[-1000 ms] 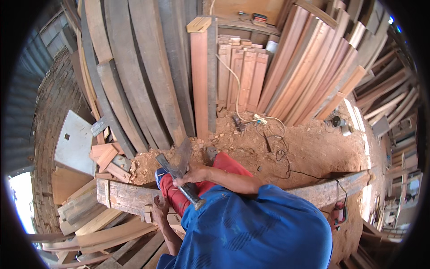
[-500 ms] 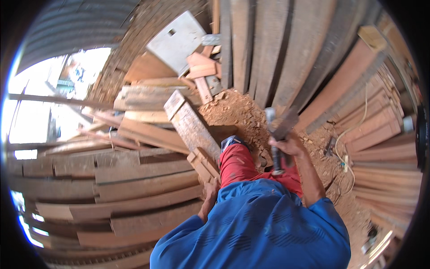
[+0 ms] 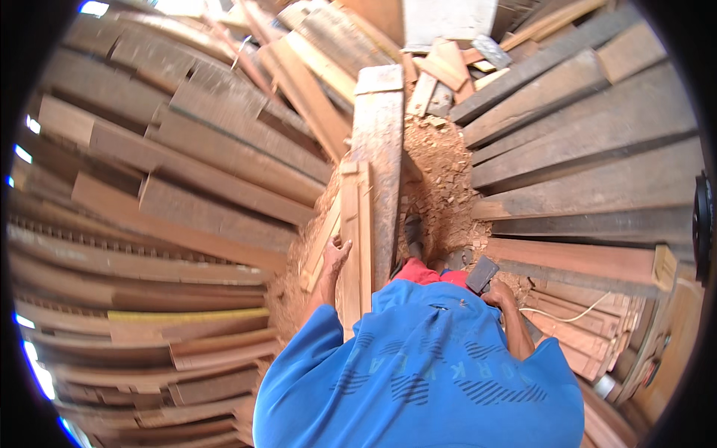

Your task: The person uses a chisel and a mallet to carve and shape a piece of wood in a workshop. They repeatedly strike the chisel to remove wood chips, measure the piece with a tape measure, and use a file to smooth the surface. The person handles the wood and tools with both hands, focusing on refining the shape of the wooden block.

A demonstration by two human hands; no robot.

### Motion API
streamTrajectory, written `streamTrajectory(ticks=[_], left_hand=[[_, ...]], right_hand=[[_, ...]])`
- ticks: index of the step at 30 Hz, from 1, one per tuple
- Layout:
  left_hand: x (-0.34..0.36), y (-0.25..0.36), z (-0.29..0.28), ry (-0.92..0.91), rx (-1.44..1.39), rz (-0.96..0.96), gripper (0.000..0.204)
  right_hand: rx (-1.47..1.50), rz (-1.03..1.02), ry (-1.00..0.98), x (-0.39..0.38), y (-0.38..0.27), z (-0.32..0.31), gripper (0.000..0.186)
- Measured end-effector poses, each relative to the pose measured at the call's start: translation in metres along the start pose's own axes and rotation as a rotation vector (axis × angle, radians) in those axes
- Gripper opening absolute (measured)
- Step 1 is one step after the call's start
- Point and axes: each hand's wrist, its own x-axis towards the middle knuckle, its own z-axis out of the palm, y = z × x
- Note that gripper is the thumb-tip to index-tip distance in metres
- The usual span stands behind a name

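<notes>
A pale notched wooden piece (image 3: 349, 213) lies lengthwise on a worn, light-stained plank (image 3: 377, 138), with a narrower wooden strip (image 3: 365, 224) along its right side. My left hand (image 3: 336, 256) is at the left edge of the notched piece, its fingers curled against it. Down by my right hip, my right hand (image 3: 499, 294) closes round a mallet-like tool (image 3: 482, 274) with a dark, blocky head. Its handle is mostly hidden by the hand. My red-clad legs (image 3: 426, 272) show just beyond my blue shirt, beside the plank.
Long stacked boards (image 3: 216, 160) fill the left side. Thick timbers (image 3: 582, 160) spread out on the right. Wood chips (image 3: 441, 179) cover the ground between. Offcuts (image 3: 446, 67) and a white panel (image 3: 448, 19) stand beyond the plank. A pale cord (image 3: 571, 317) runs at the right.
The view has turned, so the plank now points straight ahead. My right hand has drawn back toward my hip with the tool. My left hand now sits along the notched piece's side.
</notes>
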Motion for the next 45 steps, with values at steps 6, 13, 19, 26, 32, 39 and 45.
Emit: streamTrajectory(ticks=[6, 13, 19, 26, 32, 39, 45], left_hand=[[-0.071, -0.110, -0.032, 0.048, -0.341, -0.121, 0.065], [-0.187, -0.183, -0.066, 0.004, -0.179, -0.394, 0.097], [-0.220, -0.167, -0.026, -0.234, 0.298, -0.158, 0.138], [-0.196, -0.163, -0.024, -0.285, 0.234, 0.052, 0.134], [-0.145, -0.188, -0.067, -0.362, 0.041, 0.021, 0.124], [-0.167, -0.106, -0.062, -0.130, 0.488, 0.163, 0.104], [-0.159, -0.066, -0.034, -0.202, 0.368, 0.089, 0.091]], right_hand=[[-0.160, -0.032, -0.111, 0.031, -0.023, 0.009, 0.054], [-0.384, -0.137, -0.113, 0.059, -0.029, 0.038, 0.040], [-0.538, -0.268, -0.074, 0.061, -0.042, 0.060, 0.042], [-0.485, -0.022, -0.079, 0.015, -0.074, 0.065, 0.048], [-0.279, 0.057, -0.076, 0.026, -0.007, 0.103, 0.052], [0.067, 0.131, -0.013, 0.027, 0.054, 0.140, 0.059], [0.091, 0.102, -0.006, 0.006, 0.026, 0.123, 0.063]])
